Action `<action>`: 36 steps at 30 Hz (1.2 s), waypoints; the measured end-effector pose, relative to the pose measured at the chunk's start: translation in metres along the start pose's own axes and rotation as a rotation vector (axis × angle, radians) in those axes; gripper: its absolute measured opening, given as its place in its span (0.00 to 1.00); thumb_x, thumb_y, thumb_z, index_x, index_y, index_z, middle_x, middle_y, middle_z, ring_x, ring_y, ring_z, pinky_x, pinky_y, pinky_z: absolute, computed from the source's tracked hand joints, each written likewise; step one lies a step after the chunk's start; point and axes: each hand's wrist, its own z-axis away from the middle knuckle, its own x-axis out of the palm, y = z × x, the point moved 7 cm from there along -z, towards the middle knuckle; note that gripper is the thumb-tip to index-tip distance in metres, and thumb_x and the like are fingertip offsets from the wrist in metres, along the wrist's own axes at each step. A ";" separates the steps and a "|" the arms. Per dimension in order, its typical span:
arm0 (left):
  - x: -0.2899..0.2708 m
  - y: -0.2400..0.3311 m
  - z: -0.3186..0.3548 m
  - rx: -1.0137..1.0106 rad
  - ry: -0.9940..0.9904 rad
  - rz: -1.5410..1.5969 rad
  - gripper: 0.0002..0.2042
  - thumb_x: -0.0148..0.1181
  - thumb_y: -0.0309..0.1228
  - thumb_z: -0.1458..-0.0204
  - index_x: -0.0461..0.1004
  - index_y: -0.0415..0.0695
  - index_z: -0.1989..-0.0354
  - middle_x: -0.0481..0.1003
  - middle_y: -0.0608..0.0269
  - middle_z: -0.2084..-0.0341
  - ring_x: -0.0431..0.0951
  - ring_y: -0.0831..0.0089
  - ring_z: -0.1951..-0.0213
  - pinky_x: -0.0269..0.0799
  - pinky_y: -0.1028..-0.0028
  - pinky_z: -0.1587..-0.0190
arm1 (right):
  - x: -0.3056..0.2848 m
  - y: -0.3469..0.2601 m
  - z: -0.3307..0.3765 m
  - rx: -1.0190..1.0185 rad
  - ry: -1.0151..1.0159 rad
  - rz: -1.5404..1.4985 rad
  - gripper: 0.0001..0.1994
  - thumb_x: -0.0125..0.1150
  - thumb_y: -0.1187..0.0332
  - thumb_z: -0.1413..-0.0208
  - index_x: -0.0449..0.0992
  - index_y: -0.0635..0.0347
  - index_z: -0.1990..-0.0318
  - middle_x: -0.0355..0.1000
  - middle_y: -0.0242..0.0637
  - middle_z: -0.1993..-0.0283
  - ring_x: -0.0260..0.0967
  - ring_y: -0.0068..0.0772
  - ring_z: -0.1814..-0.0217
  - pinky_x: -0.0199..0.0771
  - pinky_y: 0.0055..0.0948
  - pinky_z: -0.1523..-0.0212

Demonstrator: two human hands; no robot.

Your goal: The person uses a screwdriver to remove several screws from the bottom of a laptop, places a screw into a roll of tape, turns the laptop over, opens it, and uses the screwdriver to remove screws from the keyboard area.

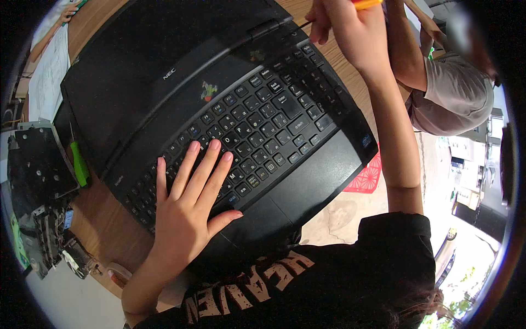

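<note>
A black laptop (pixel 323 175) lies opened flat and slanted on the table, keyboard toward me and its dark lid beyond. My left hand (pixel 189 214) rests on the left part of the keyboard, fingers spread and stretched out, holding nothing. At the upper edge of the view, my right hand (pixel 350 35) is closed around a screwdriver (pixel 366 4) with a yellow-orange handle. Its thin dark shaft points toward the laptop's right hinge corner; I cannot tell whether the tip touches. A small potted-plant sticker (pixel 208 91) sits above the keys.
Left of the laptop, a green-handled screwdriver (pixel 79 164) lies by a dark dismantled casing (pixel 44 159) and loose parts (pixel 76 260) on the wooden table (pixel 104 216). Papers (pixel 49 82) and another person's hand (pixel 67 13) are at far left. A person in grey (pixel 457 93) sits close on the right.
</note>
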 end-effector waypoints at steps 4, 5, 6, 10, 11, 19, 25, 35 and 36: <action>0.002 0.000 0.000 0.024 -0.032 0.042 0.41 0.67 0.38 0.61 0.57 0.47 0.35 0.53 0.58 0.34 0.49 0.54 0.33 0.39 0.40 0.36 | 0.009 0.007 -0.013 0.126 -0.019 0.017 0.21 0.46 0.65 0.38 0.66 0.60 0.85 0.62 0.30 0.90 0.60 0.20 0.90 0.58 0.21 0.88; 0.002 0.001 0.000 0.027 -0.029 0.043 0.41 0.67 0.38 0.61 0.57 0.47 0.35 0.53 0.58 0.34 0.49 0.54 0.33 0.39 0.40 0.36 | 0.009 0.008 -0.022 0.029 -0.096 0.019 0.21 0.46 0.65 0.39 0.65 0.60 0.86 0.62 0.30 0.90 0.59 0.21 0.91 0.56 0.21 0.89; 0.001 0.001 0.000 0.025 -0.026 0.043 0.41 0.67 0.38 0.61 0.57 0.47 0.35 0.53 0.58 0.34 0.49 0.54 0.33 0.39 0.41 0.36 | 0.006 0.011 -0.025 0.027 -0.094 0.023 0.21 0.46 0.65 0.39 0.65 0.60 0.86 0.62 0.30 0.90 0.59 0.21 0.91 0.56 0.21 0.89; -0.001 0.000 0.001 0.013 0.042 0.021 0.38 0.63 0.47 0.59 0.61 0.49 0.37 0.57 0.63 0.35 0.53 0.60 0.33 0.43 0.42 0.37 | 0.000 0.013 -0.023 0.061 -0.037 -0.092 0.21 0.47 0.66 0.40 0.64 0.60 0.87 0.62 0.32 0.91 0.58 0.23 0.93 0.57 0.22 0.90; 0.000 -0.001 0.002 0.011 0.040 0.023 0.38 0.63 0.47 0.59 0.61 0.49 0.37 0.57 0.63 0.35 0.53 0.60 0.33 0.43 0.42 0.37 | 0.005 0.005 -0.025 0.060 -0.096 -0.031 0.21 0.47 0.66 0.40 0.64 0.60 0.87 0.61 0.32 0.91 0.58 0.23 0.92 0.57 0.22 0.90; -0.001 -0.001 0.003 0.018 0.079 0.019 0.37 0.63 0.48 0.58 0.61 0.50 0.37 0.57 0.65 0.35 0.53 0.62 0.33 0.42 0.44 0.36 | 0.009 0.015 -0.034 0.056 -0.146 0.067 0.19 0.47 0.67 0.41 0.66 0.62 0.84 0.63 0.32 0.89 0.61 0.23 0.88 0.59 0.23 0.86; -0.001 -0.001 0.003 0.024 0.082 0.009 0.36 0.61 0.48 0.56 0.60 0.51 0.36 0.57 0.64 0.35 0.53 0.62 0.33 0.42 0.44 0.36 | 0.015 0.022 -0.043 -0.029 -0.084 -0.352 0.22 0.46 0.58 0.37 0.61 0.57 0.83 0.59 0.28 0.85 0.60 0.23 0.81 0.58 0.24 0.78; 0.000 -0.002 0.005 0.024 0.084 -0.006 0.36 0.58 0.50 0.54 0.59 0.52 0.35 0.56 0.66 0.35 0.53 0.63 0.34 0.42 0.45 0.35 | 0.023 0.029 -0.058 0.007 -0.020 -0.842 0.30 0.42 0.40 0.39 0.50 0.48 0.87 0.40 0.23 0.88 0.35 0.21 0.87 0.35 0.25 0.83; 0.000 -0.002 0.004 0.025 0.083 -0.001 0.35 0.59 0.50 0.54 0.59 0.52 0.35 0.56 0.66 0.35 0.54 0.63 0.34 0.42 0.45 0.36 | 0.021 0.031 -0.062 -0.034 -0.020 -0.828 0.30 0.41 0.40 0.39 0.49 0.48 0.87 0.39 0.23 0.88 0.35 0.21 0.87 0.34 0.25 0.83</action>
